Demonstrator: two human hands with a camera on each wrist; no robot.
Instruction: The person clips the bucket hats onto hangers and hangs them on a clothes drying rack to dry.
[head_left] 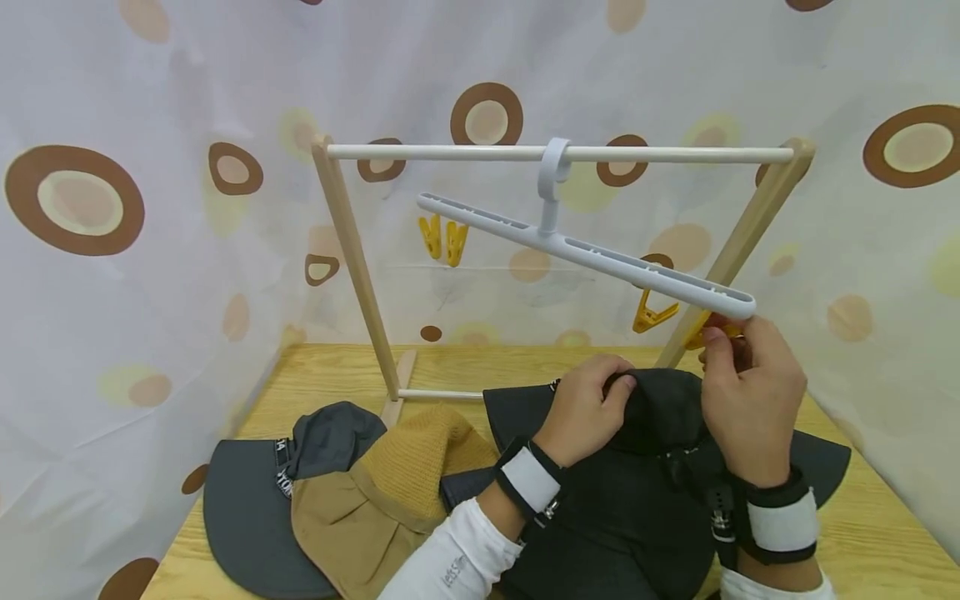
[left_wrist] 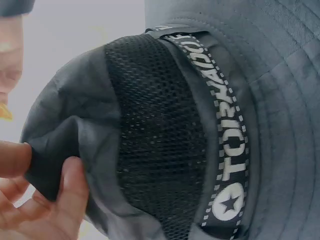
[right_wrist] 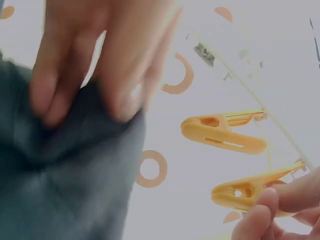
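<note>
Beside the right hand's (head_left: 750,400) grip pinching a yellow clip (right_wrist: 250,192), the left hand (head_left: 585,408) pinches the black hat's (head_left: 637,500) crown; best raise it between the clip's jaws.

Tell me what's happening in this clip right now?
A person's left hand pinches the crown of a black hat raised over the table. The right hand pinches a yellow clip at the low end of the tilted white hanger on the wooden rack. A tan hat and a grey hat lie alongside.
</note>
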